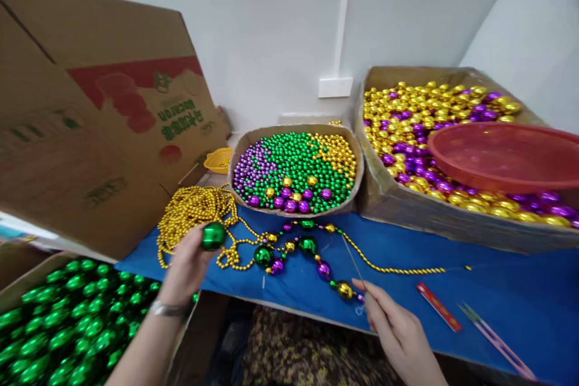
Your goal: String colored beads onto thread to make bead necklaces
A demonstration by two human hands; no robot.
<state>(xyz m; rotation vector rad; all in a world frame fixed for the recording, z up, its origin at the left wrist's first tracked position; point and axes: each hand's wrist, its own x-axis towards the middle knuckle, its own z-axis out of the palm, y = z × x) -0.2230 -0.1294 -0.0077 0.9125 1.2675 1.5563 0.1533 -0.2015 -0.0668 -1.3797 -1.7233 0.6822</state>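
Note:
My left hand (185,268) is closed on a large green bead (213,236), held just above the blue table (452,259) near a pile of gold bead strings (194,211). My right hand (398,332) pinches a thin needle (353,259) that points up and away over the table. A partly strung chain of green, purple and gold beads (296,253) lies curved between my hands, with a thin gold strand (407,269) trailing right.
A cardboard tray of small green, purple and gold beads (296,163) sits behind the chain. A carton of large gold and purple beads (407,126) holds a red basin (506,154). A box of big green beads (67,319) is at lower left. A red ruler (438,306) and snips (495,341) lie right.

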